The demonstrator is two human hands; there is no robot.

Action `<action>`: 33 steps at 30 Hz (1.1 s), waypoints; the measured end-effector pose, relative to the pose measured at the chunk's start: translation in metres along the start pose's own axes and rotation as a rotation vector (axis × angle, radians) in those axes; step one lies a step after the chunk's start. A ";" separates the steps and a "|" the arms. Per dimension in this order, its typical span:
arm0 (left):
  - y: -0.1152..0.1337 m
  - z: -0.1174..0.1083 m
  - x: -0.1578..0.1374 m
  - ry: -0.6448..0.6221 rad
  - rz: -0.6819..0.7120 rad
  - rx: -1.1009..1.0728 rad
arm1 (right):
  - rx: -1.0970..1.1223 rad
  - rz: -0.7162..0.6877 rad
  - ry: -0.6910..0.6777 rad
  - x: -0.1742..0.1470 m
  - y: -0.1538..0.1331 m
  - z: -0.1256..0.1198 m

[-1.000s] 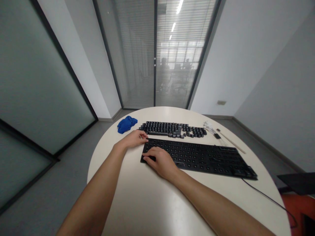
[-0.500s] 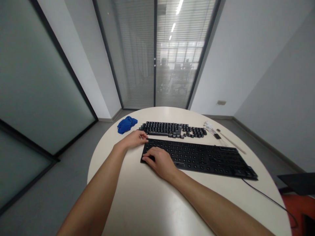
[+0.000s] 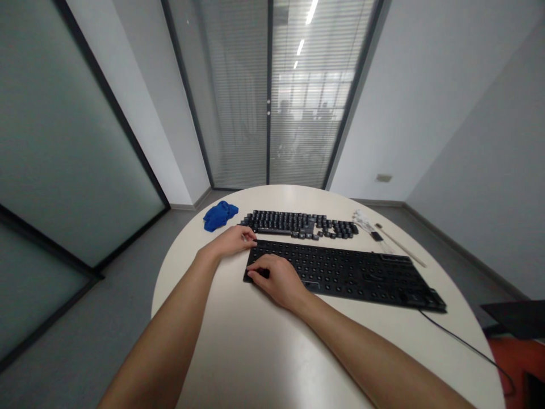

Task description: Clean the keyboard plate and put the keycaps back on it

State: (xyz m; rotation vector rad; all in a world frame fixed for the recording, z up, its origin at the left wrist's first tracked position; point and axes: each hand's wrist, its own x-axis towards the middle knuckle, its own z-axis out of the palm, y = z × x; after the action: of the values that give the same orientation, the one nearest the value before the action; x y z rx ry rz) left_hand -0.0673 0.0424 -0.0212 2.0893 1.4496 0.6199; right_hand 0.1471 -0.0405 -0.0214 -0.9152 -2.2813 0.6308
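A black keyboard base (image 3: pixel 353 275) with its keycaps off lies across the table, rows of small switch posts showing. At its far left corner is my left hand (image 3: pixel 232 241), thumb and fingers closed on that corner. My right hand (image 3: pixel 279 278) rests over the left end of the base. Its thumb and forefinger are pinched together by the left edge, and whatever is between them is too small to make out. Behind the base, loose black keycaps (image 3: pixel 279 221) are laid out in keyboard order, with gaps toward the right.
A crumpled blue cloth (image 3: pixel 220 216) lies at the far left of the round white table (image 3: pixel 255 352). Toward the right are a small clear bag of white bits (image 3: pixel 361 218), a black-headed brush (image 3: pixel 376 236) and a thin stick-like brush (image 3: pixel 402 247). The keyboard's cable (image 3: pixel 464 343) trails over the right edge.
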 end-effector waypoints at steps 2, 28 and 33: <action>0.000 0.000 0.000 0.001 0.001 0.004 | -0.053 -0.047 -0.010 -0.001 0.001 -0.001; -0.002 0.007 0.000 0.330 -0.164 0.301 | -0.281 -0.099 -0.098 0.000 -0.011 -0.009; -0.003 0.006 -0.001 0.345 -0.165 0.315 | -0.220 -0.169 -0.058 -0.005 -0.001 -0.005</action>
State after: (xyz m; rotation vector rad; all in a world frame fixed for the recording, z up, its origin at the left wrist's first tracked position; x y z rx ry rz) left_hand -0.0658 0.0410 -0.0282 2.1366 2.0039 0.7535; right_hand 0.1529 -0.0438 -0.0187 -0.8002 -2.4840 0.3420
